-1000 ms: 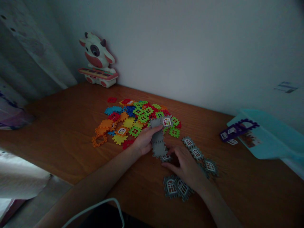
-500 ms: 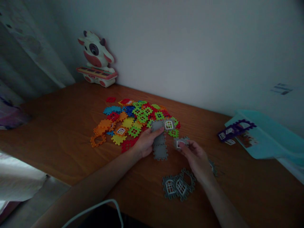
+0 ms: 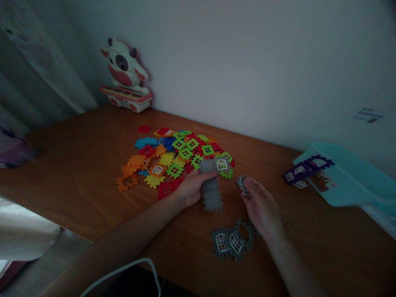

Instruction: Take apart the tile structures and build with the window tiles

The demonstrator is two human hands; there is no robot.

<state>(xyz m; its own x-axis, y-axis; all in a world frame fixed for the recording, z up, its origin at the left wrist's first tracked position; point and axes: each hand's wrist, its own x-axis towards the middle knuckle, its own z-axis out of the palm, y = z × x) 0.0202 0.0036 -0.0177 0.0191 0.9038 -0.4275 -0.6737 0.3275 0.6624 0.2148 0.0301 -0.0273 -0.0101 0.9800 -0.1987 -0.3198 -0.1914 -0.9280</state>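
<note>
My left hand [image 3: 193, 187] is closed on a strip of joined grey interlocking tiles [image 3: 212, 199], thumb across its front. At the strip's top right sits a grey tile with a white window [image 3: 222, 165]. To the right, my right hand [image 3: 261, 202] pinches a loose grey tile [image 3: 243, 185], turned nearly edge-on and apart from the strip. Below lie several grey tiles [image 3: 235, 241] with white windows and an arched opening, overlapping on the table. My right wrist partly covers that area's right side.
Behind my left hand spreads a pile of coloured tiles [image 3: 176, 154]. At the right, purple joined tiles [image 3: 306, 169] rest against a light-blue bin [image 3: 343, 181]. A cow toy keyboard [image 3: 126, 82] stands at the back left of the wooden table [image 3: 77, 165]. A white cable [image 3: 123, 270] crosses the near edge.
My right hand has turned the loose grey tile from facing me to nearly edge-on and shifted slightly right. The strip in my left hand has moved slightly right and down.
</note>
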